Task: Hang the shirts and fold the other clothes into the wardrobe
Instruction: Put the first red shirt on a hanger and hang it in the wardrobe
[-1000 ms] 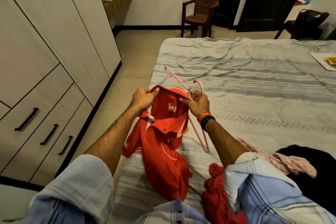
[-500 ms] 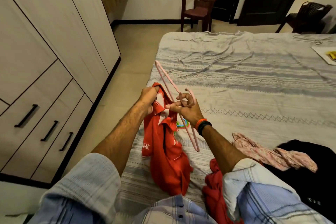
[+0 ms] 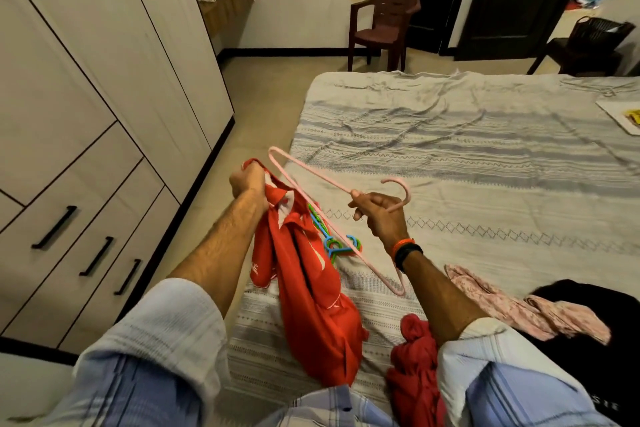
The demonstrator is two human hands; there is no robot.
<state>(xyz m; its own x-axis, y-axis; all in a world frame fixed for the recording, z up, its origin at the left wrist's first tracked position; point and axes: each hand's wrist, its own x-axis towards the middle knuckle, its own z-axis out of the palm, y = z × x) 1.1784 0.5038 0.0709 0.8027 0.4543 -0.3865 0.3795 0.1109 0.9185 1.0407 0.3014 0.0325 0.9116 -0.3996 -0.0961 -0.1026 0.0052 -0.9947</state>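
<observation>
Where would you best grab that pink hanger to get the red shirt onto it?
Probably at the neck just below the hook, from the hook side, as the right hand grips the pink hanger now. That leaves both thin arms free to slide into the red shirt.

Person wearing a rolled-sleeve striped shirt

The person is wearing a pale blue-and-white striped button shirt, its sleeves rolled up above the elbows and showing a lighter lining. Just above the shirt's right cuff along the forearm, the wrist is carrying an orange thread band beside a black wristband; both forearms are showing bare.
</observation>
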